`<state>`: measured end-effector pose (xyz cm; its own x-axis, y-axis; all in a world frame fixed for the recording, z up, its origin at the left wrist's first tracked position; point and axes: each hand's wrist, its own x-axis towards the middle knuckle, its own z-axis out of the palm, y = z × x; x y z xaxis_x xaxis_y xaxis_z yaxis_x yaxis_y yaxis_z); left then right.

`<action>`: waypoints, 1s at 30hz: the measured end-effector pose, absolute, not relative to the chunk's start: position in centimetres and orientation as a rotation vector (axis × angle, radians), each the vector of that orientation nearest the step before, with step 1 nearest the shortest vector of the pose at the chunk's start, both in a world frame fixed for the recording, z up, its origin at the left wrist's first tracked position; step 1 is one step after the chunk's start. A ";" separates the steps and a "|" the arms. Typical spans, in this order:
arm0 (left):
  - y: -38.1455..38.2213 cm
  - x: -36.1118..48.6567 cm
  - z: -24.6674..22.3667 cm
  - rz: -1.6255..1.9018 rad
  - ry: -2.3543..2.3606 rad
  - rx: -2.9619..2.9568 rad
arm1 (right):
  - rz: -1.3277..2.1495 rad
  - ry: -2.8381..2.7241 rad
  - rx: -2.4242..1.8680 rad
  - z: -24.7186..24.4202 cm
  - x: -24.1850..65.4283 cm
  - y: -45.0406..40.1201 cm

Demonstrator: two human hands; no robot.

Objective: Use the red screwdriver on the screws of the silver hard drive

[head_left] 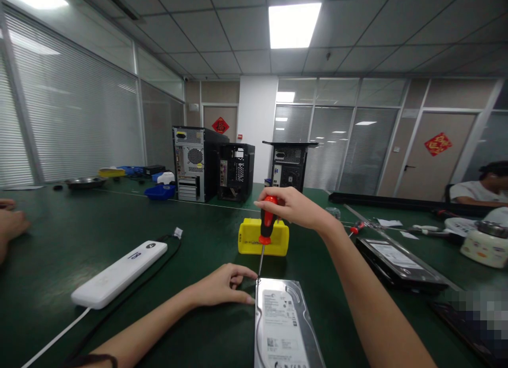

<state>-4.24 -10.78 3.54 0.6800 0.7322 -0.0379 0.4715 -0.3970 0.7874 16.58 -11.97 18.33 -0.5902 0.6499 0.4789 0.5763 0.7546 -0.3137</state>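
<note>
A silver hard drive (280, 325) with a white label lies flat on the green table in front of me. My right hand (288, 204) grips the handle of a red and black screwdriver (268, 220) from above. Its shaft points down, and the tip meets the drive's far left corner. My left hand (222, 286) holds the drive at its left edge, forefinger by the screwdriver tip and thumb further down the side. Whether a screw sits under the tip is too small to tell. Just behind stands a yellow bin (248, 243) with small dark pieces inside.
A white power strip (123, 270) with cables lies to the left. More hard drives (397, 259) and another screwdriver (357, 227) are on the right, near a jar (487, 246). Computer cases (194, 164) stand at the back. Another person's hand (11, 225) rests at far left; someone sits at far right.
</note>
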 end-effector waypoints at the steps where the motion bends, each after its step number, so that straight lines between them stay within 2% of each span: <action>1: -10.8 -4.2 3.6 0.403 0.926 2.067 | 0.110 -2.368 -0.939 18.3 16.6 -11.9; 6: -10.9 -4.3 3.8 0.391 0.918 2.073 | 0.020 -2.349 -1.017 18.2 16.6 -11.8; 12: -10.6 -4.2 3.5 0.385 0.896 2.079 | 0.421 -2.369 -0.963 18.4 16.8 -12.4; 14: -10.5 -4.2 3.4 0.378 0.886 2.087 | 0.455 -2.380 -0.931 18.4 16.7 -12.5; 23: -10.5 -4.3 3.5 0.385 0.886 2.097 | -0.033 -2.375 -1.043 18.3 16.4 -11.9; 30: -10.5 -4.3 3.4 0.374 0.885 2.076 | 0.156 -2.391 -0.979 18.4 16.6 -12.4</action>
<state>-4.31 -10.49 3.36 0.7078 0.7050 -0.0455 0.4584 -0.4093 0.7889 16.64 -12.40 18.37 -0.5862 0.6782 0.4432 0.6149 0.7286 -0.3017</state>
